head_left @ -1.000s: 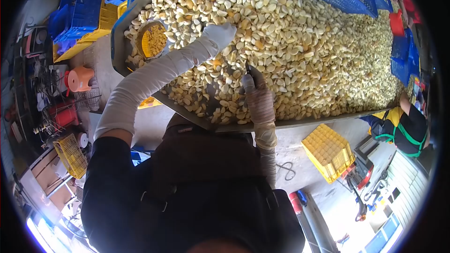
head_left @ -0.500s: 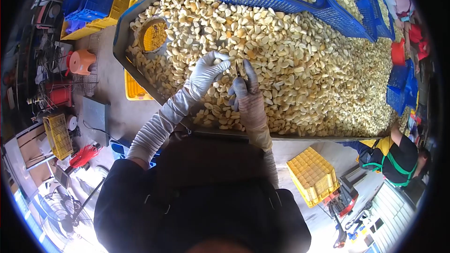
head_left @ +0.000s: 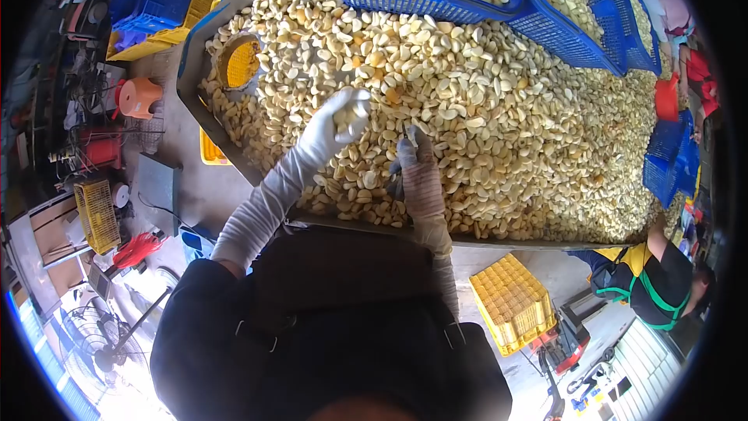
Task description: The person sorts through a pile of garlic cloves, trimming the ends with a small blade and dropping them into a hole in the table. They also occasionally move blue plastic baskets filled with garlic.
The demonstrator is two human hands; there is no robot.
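Note:
Over the pile of pale, clove-shaped pieces that look like peeled garlic (head_left: pixel 499 132), my left hand (head_left: pixel 327 126) in a white glove is curled. Several garlic cloves (head_left: pixel 344 115) show between its palm and bent fingers. To its right and a little lower, my right hand (head_left: pixel 414 162) wears a grey-stained glove, closed with thumb and forefinger forward. The dark tip of a small knife (head_left: pixel 405 132) sticks out from that grip; its handle is hidden in the fingers. Both hands are apart from each other.
A metal-rimmed table (head_left: pixel 185 82) bears the pile, with a round hole over a yellow basket (head_left: pixel 241 64) at left. Blue baskets (head_left: pixel 413 1) of cloves line the far side. Yellow crates (head_left: pixel 510 296) stand behind at right; a person (head_left: pixel 650 277) works at the right edge.
My hands have moved apart. The left has turned from a pinch to show cloves in its curled fingers; the right has drawn down towards me. The view has shifted slightly.

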